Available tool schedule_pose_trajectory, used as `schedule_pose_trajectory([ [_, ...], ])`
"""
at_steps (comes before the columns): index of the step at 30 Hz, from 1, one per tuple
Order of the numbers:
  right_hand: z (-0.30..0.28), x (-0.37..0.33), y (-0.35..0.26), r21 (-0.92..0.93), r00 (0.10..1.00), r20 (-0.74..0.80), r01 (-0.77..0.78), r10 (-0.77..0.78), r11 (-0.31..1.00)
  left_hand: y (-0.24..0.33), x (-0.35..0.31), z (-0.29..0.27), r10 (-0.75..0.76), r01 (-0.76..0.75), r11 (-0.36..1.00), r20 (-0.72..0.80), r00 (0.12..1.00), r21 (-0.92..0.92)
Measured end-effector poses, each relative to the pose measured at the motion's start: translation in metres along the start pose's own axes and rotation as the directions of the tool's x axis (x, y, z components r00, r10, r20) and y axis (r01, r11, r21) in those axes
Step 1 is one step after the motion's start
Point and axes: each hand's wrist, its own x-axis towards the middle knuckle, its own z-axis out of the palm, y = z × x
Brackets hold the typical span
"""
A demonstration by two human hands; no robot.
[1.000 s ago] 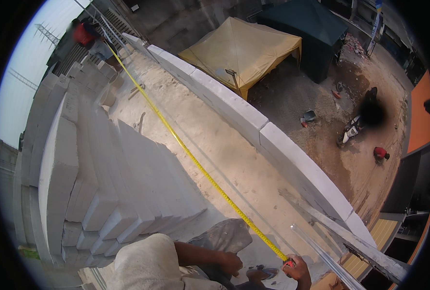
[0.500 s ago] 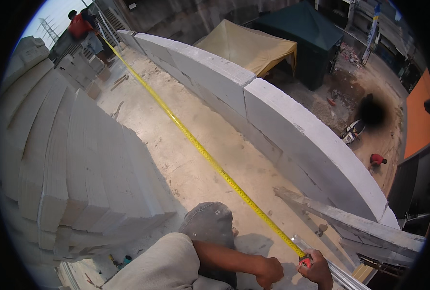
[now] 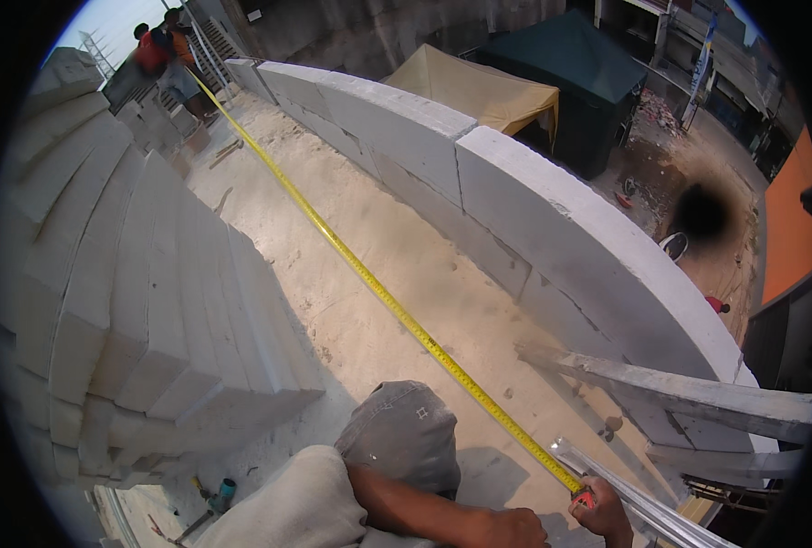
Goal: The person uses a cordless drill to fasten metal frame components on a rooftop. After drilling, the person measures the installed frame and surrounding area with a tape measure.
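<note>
Tape measure, head view: the red case [image 3: 585, 499] is at the near end of the floor [image 3: 406, 219], toward its right edge; the yellow blade [image 3: 369, 280] stretches to the far end.
Right hand [image 3: 608, 513]: clamped around the red case.
Left hand [image 3: 513, 528]: fingers curled together, nothing seen in the grasp, just beside the right hand.
Blade risk: if the far end slipped, or the right hand loosened, the blade could likely whip back or buckle; sag or a twist over so long a run could also bend it out of line.
Knuckle risk: metal bars [image 3: 639, 498] lie just beside the right hand, so a sideways swing might knock it against them.
Far end: two people [image 3: 164, 57] stand near it; who holds the blade is too small to tell.
Blade's long axis: diagonal, from the near right to the far left of the floor, roughly along the block wall [image 3: 552, 228] at the right edge, with stacked pale blocks [image 3: 150, 320] along the left.
Case mouth: points up the blade, toward the far end.
</note>
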Motion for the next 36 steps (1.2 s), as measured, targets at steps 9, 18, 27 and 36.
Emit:
schedule_pose_trajectory([
  [9,-0.020,-0.019,-0.018,0.030,0.981,0.088,-0.178,0.175,0.984,-0.038,0.023,-0.016,-0.329,0.261,0.930,0.267,0.906,0.259],
  [18,-0.022,-0.053,-0.013,0.024,0.944,-0.027,-0.327,0.328,0.945,-0.026,0.008,-0.029,-0.265,0.224,0.962,0.326,0.907,0.157],
  [27,-0.022,-0.072,-0.015,-0.045,0.938,0.071,-0.336,0.338,0.941,-0.020,-0.004,-0.049,-0.368,0.325,0.926,0.263,0.892,0.193],
  [36,-0.002,-0.075,-0.008,0.006,0.921,0.106,-0.378,0.376,0.926,-0.014,-0.003,-0.056,-0.269,0.255,0.962,0.167,0.948,0.102],
])
